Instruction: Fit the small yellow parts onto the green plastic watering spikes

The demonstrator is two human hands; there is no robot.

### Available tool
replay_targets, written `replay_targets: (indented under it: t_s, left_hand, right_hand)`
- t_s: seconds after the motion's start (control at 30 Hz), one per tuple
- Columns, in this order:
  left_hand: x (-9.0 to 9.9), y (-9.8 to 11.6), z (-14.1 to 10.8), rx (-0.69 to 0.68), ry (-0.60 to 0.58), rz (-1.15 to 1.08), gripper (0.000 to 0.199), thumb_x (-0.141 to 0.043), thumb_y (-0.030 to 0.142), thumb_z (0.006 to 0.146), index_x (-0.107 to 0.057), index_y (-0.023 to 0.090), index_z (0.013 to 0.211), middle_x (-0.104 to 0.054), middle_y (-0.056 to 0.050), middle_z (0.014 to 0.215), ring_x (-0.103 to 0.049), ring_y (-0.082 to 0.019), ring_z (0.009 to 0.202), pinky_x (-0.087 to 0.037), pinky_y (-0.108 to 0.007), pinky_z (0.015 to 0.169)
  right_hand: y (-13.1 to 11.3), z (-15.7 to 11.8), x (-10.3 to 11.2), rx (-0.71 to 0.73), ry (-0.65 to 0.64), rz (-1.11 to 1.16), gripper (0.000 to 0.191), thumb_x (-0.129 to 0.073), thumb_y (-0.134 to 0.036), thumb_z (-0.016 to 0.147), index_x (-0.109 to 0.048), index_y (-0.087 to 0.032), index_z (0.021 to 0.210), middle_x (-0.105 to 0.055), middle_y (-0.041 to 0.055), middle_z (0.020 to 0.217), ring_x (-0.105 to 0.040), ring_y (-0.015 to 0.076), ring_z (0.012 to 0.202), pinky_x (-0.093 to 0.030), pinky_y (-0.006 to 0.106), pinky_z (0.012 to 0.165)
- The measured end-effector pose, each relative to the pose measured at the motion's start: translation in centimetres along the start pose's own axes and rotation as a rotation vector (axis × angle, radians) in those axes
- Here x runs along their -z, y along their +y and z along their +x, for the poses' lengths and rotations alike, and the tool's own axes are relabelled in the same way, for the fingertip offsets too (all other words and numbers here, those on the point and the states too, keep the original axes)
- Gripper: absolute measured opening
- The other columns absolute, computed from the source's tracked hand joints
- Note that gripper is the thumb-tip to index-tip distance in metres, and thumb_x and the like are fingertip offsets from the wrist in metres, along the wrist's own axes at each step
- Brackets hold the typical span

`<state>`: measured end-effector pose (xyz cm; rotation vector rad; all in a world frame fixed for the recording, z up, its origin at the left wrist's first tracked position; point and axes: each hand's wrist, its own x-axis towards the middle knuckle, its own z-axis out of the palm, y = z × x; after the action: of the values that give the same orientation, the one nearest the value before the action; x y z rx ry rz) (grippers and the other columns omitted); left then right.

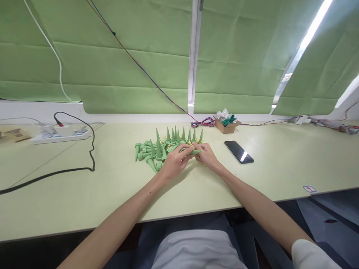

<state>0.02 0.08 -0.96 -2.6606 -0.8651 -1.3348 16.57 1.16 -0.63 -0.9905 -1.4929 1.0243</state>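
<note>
My left hand (174, 163) is closed around a green plastic spike (196, 152), whose pointed end sticks out to the right. Against it, the fingers of my right hand (207, 156) pinch a small yellow piece (192, 147); its exact shape is partly hidden by the fingertips. Just behind and left of both hands is a pile of green spikes (151, 162). Several more stand upright on their wide ends, points up, such as one upright spike (158, 150). Small yellow pieces (169, 147) lie scattered among them.
Right of my hands lies a black phone (239, 151). A small cardboard box (226, 127) with plastic and green stuff stands by the wall, beside a coiled cable (202, 122). At left are a power strip (63, 137) and a black cable (93, 149). The table's front edge (193, 215) is near my body.
</note>
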Motion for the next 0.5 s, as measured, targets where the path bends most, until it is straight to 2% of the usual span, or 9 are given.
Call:
replay_targets:
  t_s: [0.2, 0.5]
  left_hand:
    - [0.05, 0.18, -0.06, 0.044, -0.033, 0.003, 0.02, -0.052, 0.029, 0.096, -0.066, 0.021, 0.106, -0.064, -0.005, 0.091, -0.054, -0.012, 0.067, -0.042, -0.024, 0.062]
    - [-0.12, 0.37, -0.11, 0.163, -0.049, -0.105, 0.018, -0.059, 0.028, 0.091, -0.066, 0.02, 0.105, -0.06, -0.003, 0.088, -0.049, -0.01, 0.059, -0.042, -0.026, 0.061]
  right_hand:
    - [0.96, 0.09, 0.28, 0.066, -0.001, -0.141, 0.052, -0.045, -0.052, 0.089, -0.032, -0.021, 0.049, -0.032, -0.0048, 0.039, -0.028, 0.0074, 0.039, -0.023, 0.023, 0.041]
    - [0.8, 0.07, 0.38, 0.114, -0.024, -0.247, 0.052, -0.04, -0.052, 0.09, -0.036, -0.021, 0.049, -0.033, -0.004, 0.04, -0.03, 0.0091, 0.041, -0.025, 0.024, 0.044]
